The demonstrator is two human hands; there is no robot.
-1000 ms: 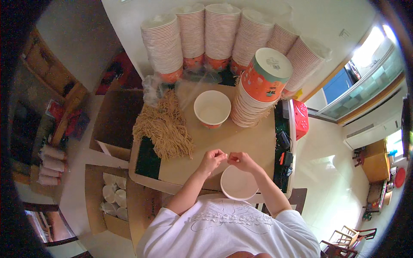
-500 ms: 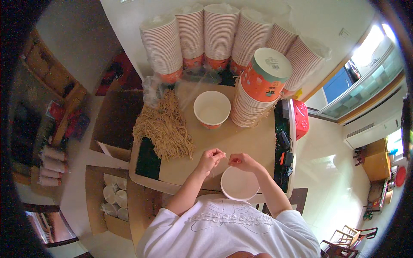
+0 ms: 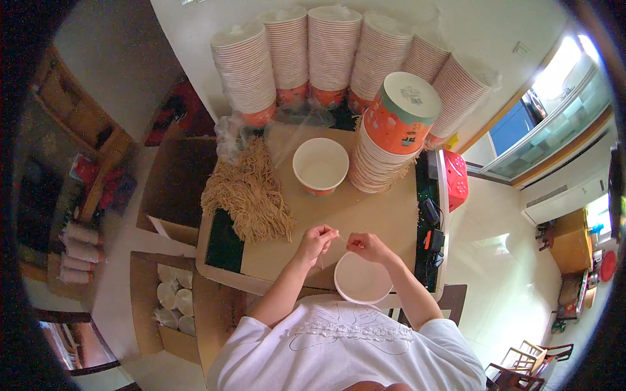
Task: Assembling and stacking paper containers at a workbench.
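My left hand (image 3: 316,244) and my right hand (image 3: 370,247) are close together over the table's near edge, both pinched closed. A thin beige string (image 3: 342,237) spans the small gap between their fingertips, and a loose end hangs under the left hand. Just below my right hand, against my body, sits a white paper bucket (image 3: 364,280), mouth up. Another paper bucket (image 3: 321,163) with an orange base stands upright farther out on the table. A large heap of beige strings (image 3: 251,195) lies left of it.
A stack of nested paper buckets (image 3: 378,163) stands at right, topped by an upturned orange bucket (image 3: 399,120). Several tall wrapped stacks (image 3: 336,52) line the wall. Black adapters (image 3: 433,241) and a red basket (image 3: 456,181) sit at the right edge. Cardboard boxes (image 3: 147,306) are at left.
My left hand has shifted very slightly left, and the gap between the hands is a little wider. The buckets and the heap of strings stay in place.
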